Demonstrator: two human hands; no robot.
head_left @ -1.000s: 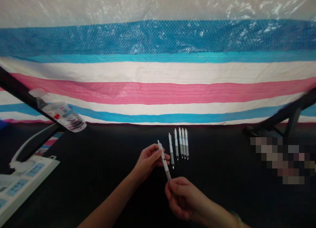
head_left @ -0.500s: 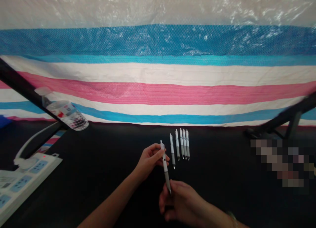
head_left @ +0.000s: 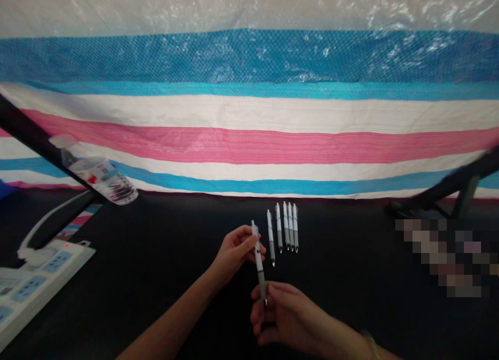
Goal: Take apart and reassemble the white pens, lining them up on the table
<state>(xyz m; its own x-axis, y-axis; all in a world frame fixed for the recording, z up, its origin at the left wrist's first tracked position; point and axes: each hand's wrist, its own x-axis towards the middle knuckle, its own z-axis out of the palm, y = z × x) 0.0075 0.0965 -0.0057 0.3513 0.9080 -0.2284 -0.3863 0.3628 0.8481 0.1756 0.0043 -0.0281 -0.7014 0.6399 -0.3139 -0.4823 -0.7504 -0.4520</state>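
Note:
A white-and-grey click pen (head_left: 259,262) is held up over the black table, its clicker end pointing away and its metal tip towards me. My left hand (head_left: 238,250) is closed on the white upper part, near the clip. Around the grey grip near the tip, the fingers of my right hand (head_left: 286,310) are closed, thumb against the pen. Just beyond, several matching pens lie side by side, tips towards me. The leftmost pen (head_left: 271,238) sits nearer to me and slightly apart from the pen (head_left: 279,228) beside it.
On the left are a white power strip (head_left: 50,287) with a plugged-in cable and a clear plastic bottle (head_left: 105,178) by a black bar. A black stand (head_left: 432,196) is at the right, near a pixelated patch. Striped plastic sheeting (head_left: 249,147) hangs behind the black table (head_left: 351,277).
My right fingers have closed in around the pen's grip end. The left hand keeps its hold on the upper part. The view has shifted slightly.

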